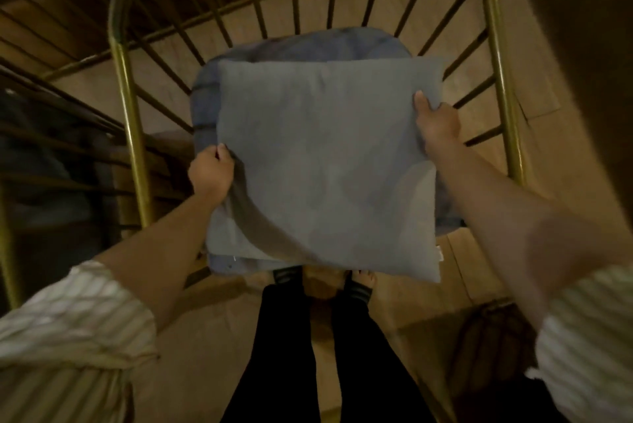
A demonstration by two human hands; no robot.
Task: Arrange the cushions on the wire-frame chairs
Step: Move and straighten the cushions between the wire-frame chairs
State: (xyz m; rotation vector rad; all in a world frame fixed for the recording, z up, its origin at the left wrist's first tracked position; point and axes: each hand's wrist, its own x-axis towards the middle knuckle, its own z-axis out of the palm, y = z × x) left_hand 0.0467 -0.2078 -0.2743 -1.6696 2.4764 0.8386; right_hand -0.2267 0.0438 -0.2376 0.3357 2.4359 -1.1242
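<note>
A square grey cushion (325,162) fills the middle of the head view, held flat over the seat of a brass wire-frame chair (120,56). My left hand (210,172) grips the cushion's left edge. My right hand (436,123) clasps its right edge, thumb on top. Under it lies a blue seat cushion (291,45), showing at the back and left side of the seat. The chair's thin dark wires fan out around the seat.
A second wire-frame chair (41,148) stands close on the left, dim. Wooden floor (479,268) runs under the chairs. My legs and feet are right in front of the seat. A dark brown object (493,337) sits on the floor at lower right.
</note>
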